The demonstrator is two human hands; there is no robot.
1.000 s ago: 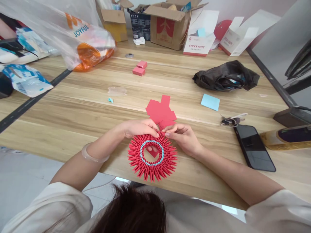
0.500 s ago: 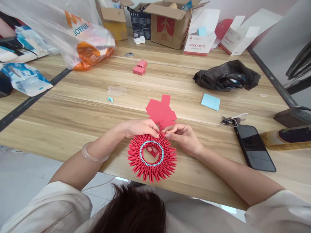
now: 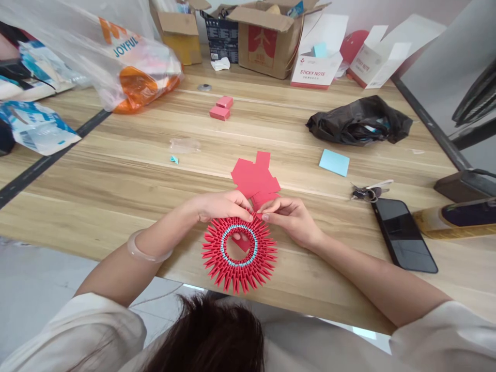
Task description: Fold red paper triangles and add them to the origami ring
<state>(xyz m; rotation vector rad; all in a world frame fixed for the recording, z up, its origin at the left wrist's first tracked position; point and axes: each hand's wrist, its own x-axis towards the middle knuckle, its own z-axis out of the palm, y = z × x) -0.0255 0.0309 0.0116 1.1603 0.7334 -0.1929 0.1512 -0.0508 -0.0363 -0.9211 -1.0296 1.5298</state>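
A round origami ring (image 3: 239, 276) of folded red paper pieces, with a light blue band around its central hole, is held over the table's front edge. My left hand (image 3: 228, 207) grips its far rim, thumb on top and some fingertips showing through the hole. At the same rim, just to the right, my right hand (image 3: 289, 219) pinches a small folded red paper piece (image 3: 259, 214) between thumb and forefinger, against the ring's points. Flat red paper sheets (image 3: 253, 178) lie spread on the table right behind both hands.
Two small red paper blocks (image 3: 221, 108) and a blue sticky-note pad (image 3: 334, 163) lie farther back. On the right are a phone (image 3: 405, 235), keys (image 3: 368, 192) and a bottle (image 3: 457, 219). A black plastic bag (image 3: 360, 121), boxes (image 3: 267, 46) and a JOYFUL bag (image 3: 143, 77) stand behind.
The ring has turned and tilted slightly between my hands, shifting a little left. Both hands stay at its far rim. The whole view has shifted slightly.
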